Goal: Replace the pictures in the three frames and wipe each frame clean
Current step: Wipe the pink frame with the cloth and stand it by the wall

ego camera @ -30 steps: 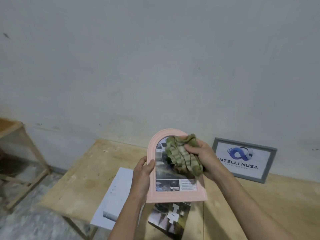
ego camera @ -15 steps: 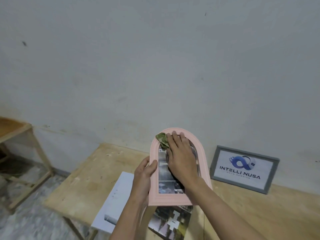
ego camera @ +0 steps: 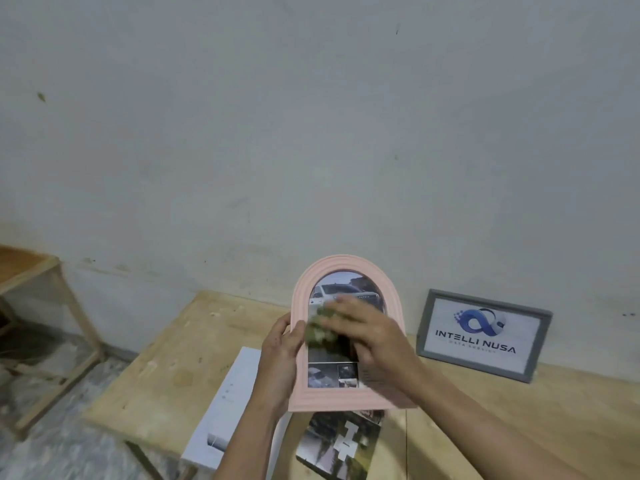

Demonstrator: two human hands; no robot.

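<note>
Pink arched frame [ego camera: 346, 398], held upright above the counter [ego camera: 166, 368] w/ its glass facing the person; wipe step is on. Left hand [ego camera: 280, 358] grips the frame's left edge, thumb on the front rim, fingers presumably behind (hidden). Right hand [ego camera: 370, 337] is laid over the middle of the glass, fingers fairly straight, pressing a green cloth [ego camera: 317, 329] onto it; cloth bunches out at the left of the fingertips, touching the inner left rim. Hand is motion-blurred, so exact finger lie is approx.

To do it well: keep the cloth flat under the fingers, not wadded, so it covers more glass per pass. Work strokes top to bottom, incl. the curved top where the car photo [ego camera: 343, 292] shows and the low strip of small pics, both not under the cloth now. Run the cloth round the ribbed pink border too; grooves likely hold dust. Left hand should brace from behind so pressure doesn't flex the glass or slip the frame. Light pressure, prob. enough.

Elsewhere: grey frame [ego camera: 483, 332] w/ a logo print leans on the wall, far right, well apart from both hands. Loose dark photo [ego camera: 341, 445] lies on the counter just below the pink frame; white sheet [ego camera: 225, 407] near left of it, overhanging the counter edge.
</note>
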